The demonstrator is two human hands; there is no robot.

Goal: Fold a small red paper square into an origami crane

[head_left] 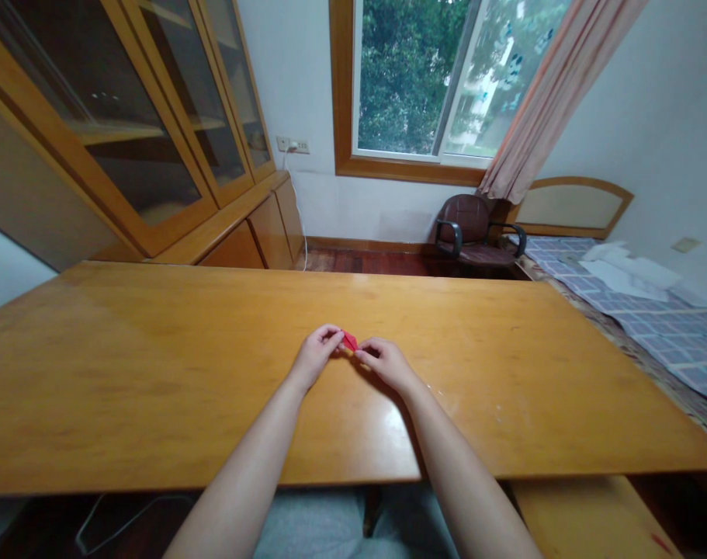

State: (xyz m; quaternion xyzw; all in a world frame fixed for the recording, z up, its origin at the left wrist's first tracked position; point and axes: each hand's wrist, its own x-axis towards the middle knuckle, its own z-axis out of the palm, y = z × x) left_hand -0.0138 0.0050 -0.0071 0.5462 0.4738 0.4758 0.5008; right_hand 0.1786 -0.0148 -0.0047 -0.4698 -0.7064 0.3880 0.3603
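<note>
A small piece of folded red paper is held between my two hands, just above the middle of the wooden table. My left hand pinches its left side between thumb and fingers. On the other side, my right hand grips the lower right corner with thumb and forefinger. The fingertips cover parts of the paper's edges, and its exact folded shape is too small to make out.
A glass-door cabinet stands to the left behind the table. Beyond the far edge are a brown armchair and a window. A bed lies to the right. Below the front edge at right is an open drawer.
</note>
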